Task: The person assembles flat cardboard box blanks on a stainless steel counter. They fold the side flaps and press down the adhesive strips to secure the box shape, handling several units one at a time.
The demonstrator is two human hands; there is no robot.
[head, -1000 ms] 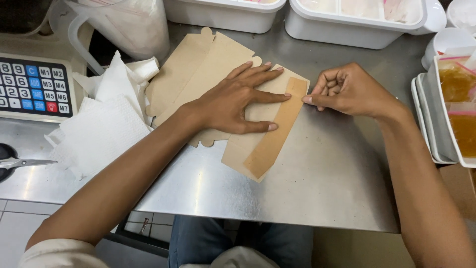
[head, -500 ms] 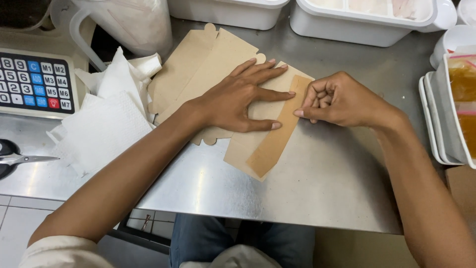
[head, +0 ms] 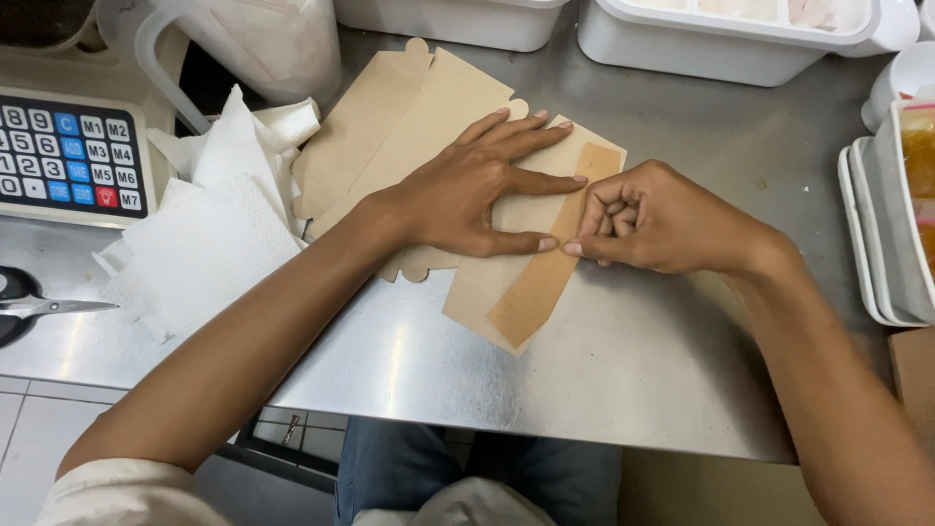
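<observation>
A flat brown cardboard box blank [head: 419,127] lies on the steel counter [head: 623,370]. My left hand [head: 472,190] rests palm down on it with the fingers spread, pinning it to the counter. A narrow darker flap [head: 541,282] runs along the blank's right edge. My right hand [head: 657,219] is curled into a loose fist, and its fingertips press on that flap right beside my left thumb.
White paper napkins [head: 205,234] lie left of the blank. A weighing scale with a keypad [head: 68,156] sits at the far left, scissors [head: 34,307] below it. White tubs [head: 740,39] line the back, and trays [head: 877,234] stand at the right edge.
My right hand has slid left from the blank's right edge onto the flap and curled its fingers. My left hand has stayed flat on the cardboard.
</observation>
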